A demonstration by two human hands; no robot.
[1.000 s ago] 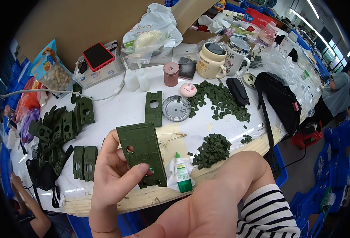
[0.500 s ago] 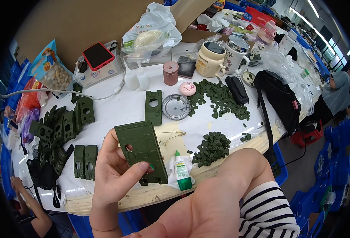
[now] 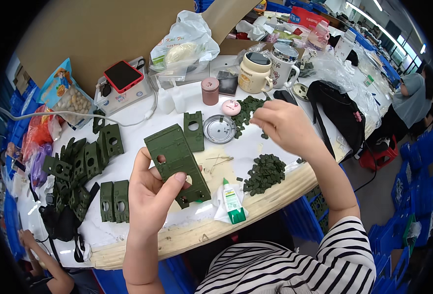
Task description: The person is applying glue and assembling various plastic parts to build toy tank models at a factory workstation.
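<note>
My left hand (image 3: 148, 196) grips a dark green moulded plastic panel (image 3: 179, 159) by its edge, thumb across the front. The panel is tilted and has round holes. Over the far pile of small green plastic pieces (image 3: 248, 107) hovers my right hand (image 3: 290, 128), its fingers curled in a pinch; whether a piece is between them I cannot make out. A nearer heap of similar pieces (image 3: 264, 175) lies by the table edge. Beside it, a white glue bottle with a green tip and base (image 3: 233, 203) lies on a tissue. Another green panel (image 3: 194, 130) lies behind the held one.
Several green panels (image 3: 85, 159) are stacked at the left, with two more (image 3: 114, 202) nearer. A round metal lid (image 3: 219, 129), pink tin (image 3: 210, 91), mugs (image 3: 254, 73) and a black bag (image 3: 335, 115) stand around. Thin needle-like tools (image 3: 220, 159) lie mid-table. Other people sit at both sides.
My right hand has swung from low in front of me up and right, over the far pile. My left hand still holds the panel, now slightly turned.
</note>
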